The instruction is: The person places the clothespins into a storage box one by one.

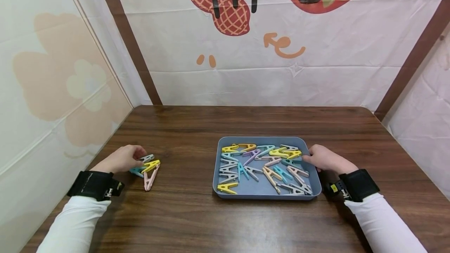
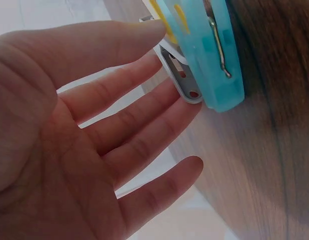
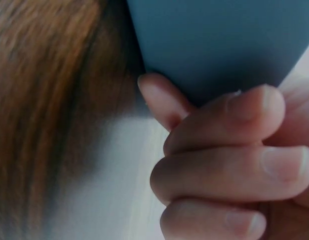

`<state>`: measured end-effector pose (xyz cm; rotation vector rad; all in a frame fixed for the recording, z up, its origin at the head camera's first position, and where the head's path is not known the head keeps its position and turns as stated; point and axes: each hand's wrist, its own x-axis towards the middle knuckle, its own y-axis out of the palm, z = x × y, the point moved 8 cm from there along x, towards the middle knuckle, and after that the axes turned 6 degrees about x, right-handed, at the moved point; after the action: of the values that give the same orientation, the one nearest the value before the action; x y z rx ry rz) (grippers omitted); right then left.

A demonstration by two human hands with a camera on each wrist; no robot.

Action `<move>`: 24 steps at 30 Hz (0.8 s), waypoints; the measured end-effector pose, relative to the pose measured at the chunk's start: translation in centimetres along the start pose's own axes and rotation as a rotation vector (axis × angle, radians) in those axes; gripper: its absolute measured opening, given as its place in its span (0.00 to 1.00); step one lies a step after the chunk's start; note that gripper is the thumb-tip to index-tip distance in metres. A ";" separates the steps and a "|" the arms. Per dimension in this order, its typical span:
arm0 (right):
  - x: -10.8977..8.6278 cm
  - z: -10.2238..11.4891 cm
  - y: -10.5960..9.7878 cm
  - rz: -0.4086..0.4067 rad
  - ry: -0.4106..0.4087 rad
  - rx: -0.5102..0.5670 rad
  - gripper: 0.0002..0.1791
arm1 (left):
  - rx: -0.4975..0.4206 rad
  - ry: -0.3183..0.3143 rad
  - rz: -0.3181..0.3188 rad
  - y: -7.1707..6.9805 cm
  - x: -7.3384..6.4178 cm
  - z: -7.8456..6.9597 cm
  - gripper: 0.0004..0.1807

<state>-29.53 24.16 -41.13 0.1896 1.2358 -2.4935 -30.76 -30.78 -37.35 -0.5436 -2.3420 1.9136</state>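
Note:
At the left of the table, my left hand (image 1: 123, 158) pinches a grey clothespin (image 1: 146, 158) between thumb and fingers. The left wrist view shows the thumb near its upper part and fingertips behind its grey end (image 2: 188, 90). Against it lie a yellow clothespin (image 1: 152, 165), a blue clothespin (image 1: 136, 171) and a pink clothespin (image 1: 150, 179) in a small pile. My right hand (image 1: 328, 158) grips the right wall of a blue-grey tray (image 1: 267, 197), its lower fingers curled in the right wrist view. Several clothespins in mixed colours, such as a purple clothespin (image 1: 251, 156), lie spread inside the tray.
Dark brown wood-grain tabletop (image 1: 183, 214) lies under everything. White printed cloth (image 1: 168, 42) hangs behind the table's far edge and along both sides. A black strap with a small device (image 1: 95, 186) wraps each wrist.

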 end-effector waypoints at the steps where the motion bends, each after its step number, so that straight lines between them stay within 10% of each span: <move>1: 0.0 0.0 0.0 0.003 0.000 0.000 0.18 | -0.001 -0.003 0.000 0.0 0.0 0.0 0.17; 24: 0.0 0.0 0.0 0.001 0.007 -0.001 0.17 | 0.074 -0.110 -0.034 0.1 -0.3 2.0 0.12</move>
<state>-29.57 24.16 -41.10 0.1985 1.2386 -2.4933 -30.98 -32.74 -37.87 -0.3998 -2.3161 2.0561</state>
